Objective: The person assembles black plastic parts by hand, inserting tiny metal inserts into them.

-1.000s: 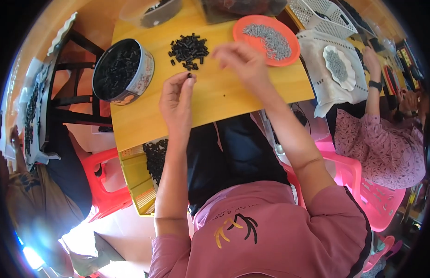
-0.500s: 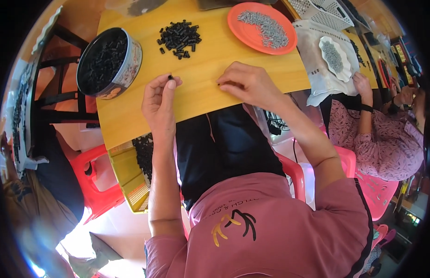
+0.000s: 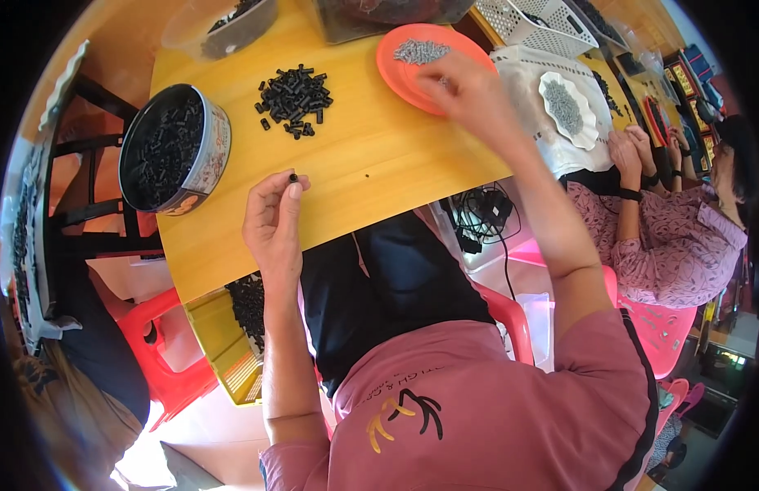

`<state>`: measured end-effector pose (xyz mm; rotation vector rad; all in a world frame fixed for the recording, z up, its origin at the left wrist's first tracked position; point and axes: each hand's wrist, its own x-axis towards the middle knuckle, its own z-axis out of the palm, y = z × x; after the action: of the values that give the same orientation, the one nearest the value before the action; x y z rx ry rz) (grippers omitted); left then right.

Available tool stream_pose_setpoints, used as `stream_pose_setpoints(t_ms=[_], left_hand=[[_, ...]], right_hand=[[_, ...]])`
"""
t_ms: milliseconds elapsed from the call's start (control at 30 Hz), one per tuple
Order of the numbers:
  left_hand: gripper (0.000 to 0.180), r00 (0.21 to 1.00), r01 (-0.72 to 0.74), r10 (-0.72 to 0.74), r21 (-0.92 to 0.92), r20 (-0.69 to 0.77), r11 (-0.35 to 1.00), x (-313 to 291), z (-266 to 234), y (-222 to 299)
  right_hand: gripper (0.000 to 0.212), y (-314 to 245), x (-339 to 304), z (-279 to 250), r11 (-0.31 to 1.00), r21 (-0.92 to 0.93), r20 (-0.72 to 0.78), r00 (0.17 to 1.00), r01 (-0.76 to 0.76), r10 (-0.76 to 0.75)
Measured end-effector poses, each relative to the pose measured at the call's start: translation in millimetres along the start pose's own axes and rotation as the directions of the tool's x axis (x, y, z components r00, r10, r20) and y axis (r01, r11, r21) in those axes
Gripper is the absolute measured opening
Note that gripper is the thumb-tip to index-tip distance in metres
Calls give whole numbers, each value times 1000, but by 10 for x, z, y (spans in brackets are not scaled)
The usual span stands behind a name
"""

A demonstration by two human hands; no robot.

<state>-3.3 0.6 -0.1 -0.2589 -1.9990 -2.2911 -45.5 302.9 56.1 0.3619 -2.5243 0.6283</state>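
A small black cylinder [image 3: 293, 177] is pinched between the thumb and fingertips of the person's left hand [image 3: 273, 219], held just above the near part of a yellow wooden table [image 3: 371, 155]. The other fingers of that hand are curled loosely inward.

The right hand [image 3: 465, 90] reaches across the table to an orange plate [image 3: 400, 65] at the far right. Its fingers are bent down over the plate's near side, and whether they grip anything cannot be told. A small heap of grey metal bits [image 3: 420, 51] lies on the far part of the plate.

Between the two hands, further back on the table, sits a loose pile of black cylinders [image 3: 295, 90] like the one being held. To the left of it stands a round tin [image 3: 209, 151] filled with more of the same black pieces, close to the table's left edge.

Past the orange plate, on the right, a white cloth [image 3: 527, 69] carries a white scalloped dish [image 3: 563, 102] holding grey bits. Another person [image 3: 666, 237] in a pink patterned top sits at the far right, both hands resting near that cloth.

Below the table edge, a red plastic chair [image 3: 162, 344] stands to the left.
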Motion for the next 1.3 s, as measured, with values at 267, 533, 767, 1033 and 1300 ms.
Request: stream_pose_setpoints(t_ms=[267,533,767,1033,1300], left_hand=[[17,999,-8,8,0,33,1000,5,16,7],[18,999,0,0,2,36,1000,-4,12,-6],[18,999,17,-17,-7,34,1000,-7,-1,-10],[18,999,27,-27,-4,44,1000,0,2,0],[18,998,20,-19,-9,56,1000,3,0,0]], right_hand=[[16,521,192,-227,982,-169,360,923,-79,136],[15,508,226,-50,926,-372,418,903,67,103],[15,547,310,27,928,-328,467,823,-178,323],[17,502,364,86,911,-393,466,827,-125,314],[19,608,454,6,981,-160,290,944,-113,157]])
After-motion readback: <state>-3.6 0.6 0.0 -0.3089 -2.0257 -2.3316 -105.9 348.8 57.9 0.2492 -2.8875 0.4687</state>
